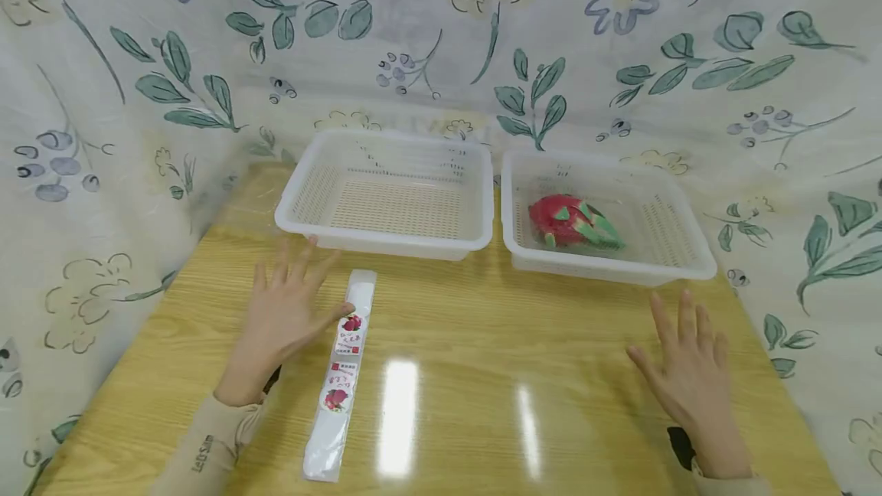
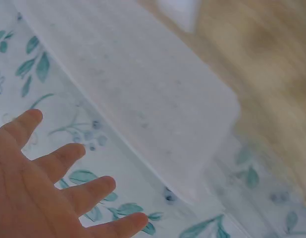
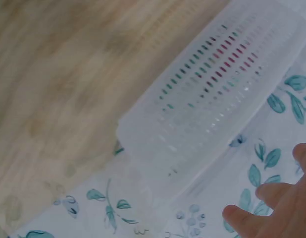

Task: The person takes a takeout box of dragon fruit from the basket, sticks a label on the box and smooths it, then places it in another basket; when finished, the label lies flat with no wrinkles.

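In the head view my left hand (image 1: 285, 308) is spread in front of the left white basket (image 1: 386, 242), its thumb over a white strip (image 1: 324, 442) printed with dragon fruit labels. I cannot tell whether the thumb touches the strip. My right hand (image 1: 692, 373) is held with fingers apart at the right, below the right white basket (image 1: 586, 265). A red dragon fruit (image 1: 560, 220) with green scales lies in that right basket. Both hands hold nothing. Straight fingers (image 2: 59, 161) show in the left wrist view, and fingertips (image 3: 237, 215) in the right wrist view.
The two baskets stand side by side at the back of a wood-grain table (image 1: 468, 327). Floral cloth (image 1: 427, 44) hangs behind and at both sides. A clear plastic piece (image 1: 255, 194) lies left of the left basket. Light glares off the tabletop.
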`<action>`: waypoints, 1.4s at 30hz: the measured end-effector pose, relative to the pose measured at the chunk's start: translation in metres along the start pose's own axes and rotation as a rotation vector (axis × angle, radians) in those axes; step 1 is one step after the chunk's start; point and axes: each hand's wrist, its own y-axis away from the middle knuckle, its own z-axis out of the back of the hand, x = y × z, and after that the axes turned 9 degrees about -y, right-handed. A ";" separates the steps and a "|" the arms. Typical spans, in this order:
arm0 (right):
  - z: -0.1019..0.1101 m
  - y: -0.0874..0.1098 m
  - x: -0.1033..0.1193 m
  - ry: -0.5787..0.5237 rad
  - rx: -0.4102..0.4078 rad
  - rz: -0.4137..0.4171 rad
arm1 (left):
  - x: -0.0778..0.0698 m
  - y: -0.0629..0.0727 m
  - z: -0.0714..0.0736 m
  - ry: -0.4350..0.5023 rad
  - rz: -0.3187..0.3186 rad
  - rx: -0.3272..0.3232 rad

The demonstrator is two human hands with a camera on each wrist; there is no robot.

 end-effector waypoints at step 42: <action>0.061 -0.203 0.014 -0.561 0.310 -0.030 | -0.224 -0.113 -0.020 0.275 -0.405 0.187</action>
